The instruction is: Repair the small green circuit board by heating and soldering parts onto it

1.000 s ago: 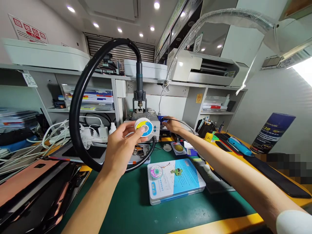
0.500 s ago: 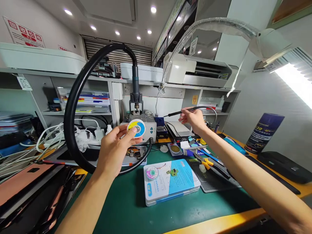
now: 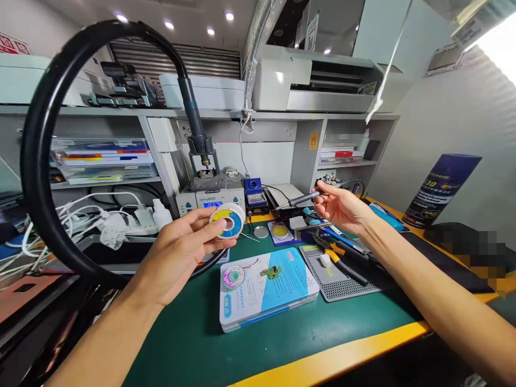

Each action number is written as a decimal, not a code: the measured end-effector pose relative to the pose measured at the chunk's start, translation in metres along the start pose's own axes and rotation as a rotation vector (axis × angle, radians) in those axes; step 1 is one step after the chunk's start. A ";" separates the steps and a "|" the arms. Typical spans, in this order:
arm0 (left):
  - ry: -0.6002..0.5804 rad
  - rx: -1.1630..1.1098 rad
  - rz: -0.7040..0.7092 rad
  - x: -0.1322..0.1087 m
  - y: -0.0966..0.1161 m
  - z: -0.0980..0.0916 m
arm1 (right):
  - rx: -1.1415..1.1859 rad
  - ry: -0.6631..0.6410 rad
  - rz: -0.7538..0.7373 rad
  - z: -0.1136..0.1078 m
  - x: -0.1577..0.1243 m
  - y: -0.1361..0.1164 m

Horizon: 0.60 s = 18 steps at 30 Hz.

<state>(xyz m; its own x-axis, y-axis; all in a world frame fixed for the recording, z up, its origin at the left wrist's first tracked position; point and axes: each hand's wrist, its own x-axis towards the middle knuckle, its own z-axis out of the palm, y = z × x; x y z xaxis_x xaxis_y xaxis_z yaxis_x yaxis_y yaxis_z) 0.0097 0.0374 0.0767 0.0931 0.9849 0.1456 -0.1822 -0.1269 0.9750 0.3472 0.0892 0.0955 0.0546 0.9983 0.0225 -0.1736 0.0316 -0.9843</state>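
The left hand [image 3: 181, 252] was raised above the surface [image 3: 189, 338], thumb and fingers pinched around the rim of a solder spool [image 3: 228, 221] whose yellow-and-blue label faced the camera. The spool hung in the air, clear of the green mat, in front of the hot-air station [image 3: 210, 196] at its 12 o'clock. The right hand [image 3: 342, 207], well apart at the spool's 3 o'clock, was closed around the handle of a soldering iron [image 3: 305, 198], with the iron's thin tip pointing toward 9 o'clock and its cord looping behind the wrist.

Below the spool, at about 6 o'clock, a flat blue-and-white box [image 3: 278, 293] lay on the mat. On its lid sat a small reel of wick [image 3: 234, 277] and, just beside it at 3 o'clock, a small green circuit board [image 3: 271, 272]. At the box's 3 o'clock lay a grey perforated pad [image 3: 346, 282] with yellow-handled pliers [image 3: 337, 259] resting across it. A round brass tin [image 3: 280, 231] sat between the two hands, farther back. A thick black hose [image 3: 34, 161] arched from the station's nozzle holder around to the 9 o'clock edge. A dark blue can [image 3: 441, 188] stood at the far 3 o'clock side.
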 end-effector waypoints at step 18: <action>0.258 0.303 -0.002 -0.026 -0.034 0.033 | -0.040 -0.175 0.019 -0.005 -0.025 0.029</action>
<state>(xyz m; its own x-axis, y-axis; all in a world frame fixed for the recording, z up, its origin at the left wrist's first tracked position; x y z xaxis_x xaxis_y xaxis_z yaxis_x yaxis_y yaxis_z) 0.0453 0.0125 0.0456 -0.1633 0.9774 0.1341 0.1187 -0.1154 0.9862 0.3457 0.0652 0.0655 -0.1212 0.9922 0.0305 -0.1336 0.0141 -0.9909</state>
